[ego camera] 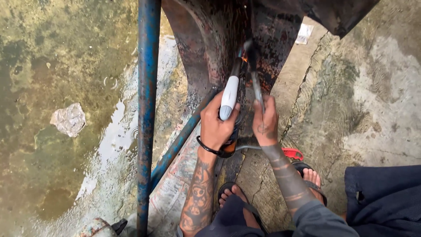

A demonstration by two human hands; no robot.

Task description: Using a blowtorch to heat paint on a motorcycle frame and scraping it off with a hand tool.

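I am gripping a white-handled torch (229, 98) in my left hand (216, 126), its tip pointing up at the rusty metal panel (210, 39), where a small orange glow is showing. My right hand (265, 123) is holding a thin metal rod (255, 79) just beside it, reaching toward the same spot. A blue pipe (146, 109) is standing to my left, over wet concrete floor (66, 66). My sandalled feet (234, 195) are resting below.

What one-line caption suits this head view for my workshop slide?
Left hand aims a white-handled torch at a rusty metal panel; right hand holds a thin rod.
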